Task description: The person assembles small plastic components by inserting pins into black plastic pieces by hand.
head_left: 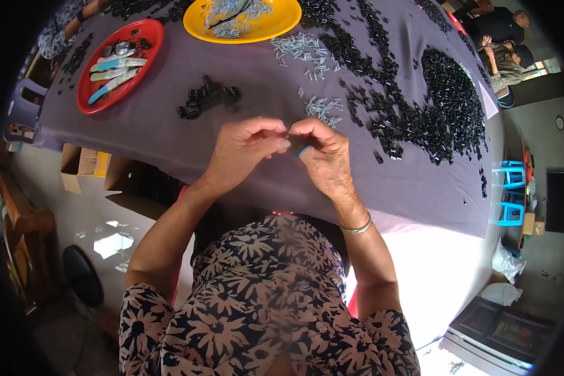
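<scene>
Now | left hand (250, 149), right hand (327, 153): grip pinched on tiny dark piece (287, 135), kind unclear, near side of yellow plate (287, 19) | black pieces (200, 99): likewise near side | red tray (155, 45): left of it

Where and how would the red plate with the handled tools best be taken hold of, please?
Probably by the right-hand rim of the red plate, coming from the right, the side facing the left hand. The sloping edge there is bare, while the handled tools lie across its middle; keeping it level would likely stop them sliding.
</scene>
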Demonstrator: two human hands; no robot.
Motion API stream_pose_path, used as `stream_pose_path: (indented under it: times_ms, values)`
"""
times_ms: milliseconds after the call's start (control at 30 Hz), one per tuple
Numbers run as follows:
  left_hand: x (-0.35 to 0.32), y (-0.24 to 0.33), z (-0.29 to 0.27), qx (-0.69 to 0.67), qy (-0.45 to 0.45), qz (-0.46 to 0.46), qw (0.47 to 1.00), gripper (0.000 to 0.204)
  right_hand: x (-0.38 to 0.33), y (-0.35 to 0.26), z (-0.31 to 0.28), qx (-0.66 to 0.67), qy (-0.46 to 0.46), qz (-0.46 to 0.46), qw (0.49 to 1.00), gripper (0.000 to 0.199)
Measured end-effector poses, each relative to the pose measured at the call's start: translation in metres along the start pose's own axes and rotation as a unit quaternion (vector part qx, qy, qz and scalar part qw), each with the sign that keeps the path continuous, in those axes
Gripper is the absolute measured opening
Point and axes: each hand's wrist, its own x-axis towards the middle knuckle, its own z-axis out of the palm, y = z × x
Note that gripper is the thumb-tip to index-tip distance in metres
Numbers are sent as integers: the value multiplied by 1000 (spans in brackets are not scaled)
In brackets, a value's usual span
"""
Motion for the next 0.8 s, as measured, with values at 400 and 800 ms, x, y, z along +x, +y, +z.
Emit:
stream_pose_path:
  times_ms: [400,800]
  values:
    - [4,-6,2,32,1,19,999,17,32,-4,-83,-409,73,-30,909,26]
    - [5,-15,4,35,12,25,999,13,63,9,-101,-484,-90,-102,864,28]
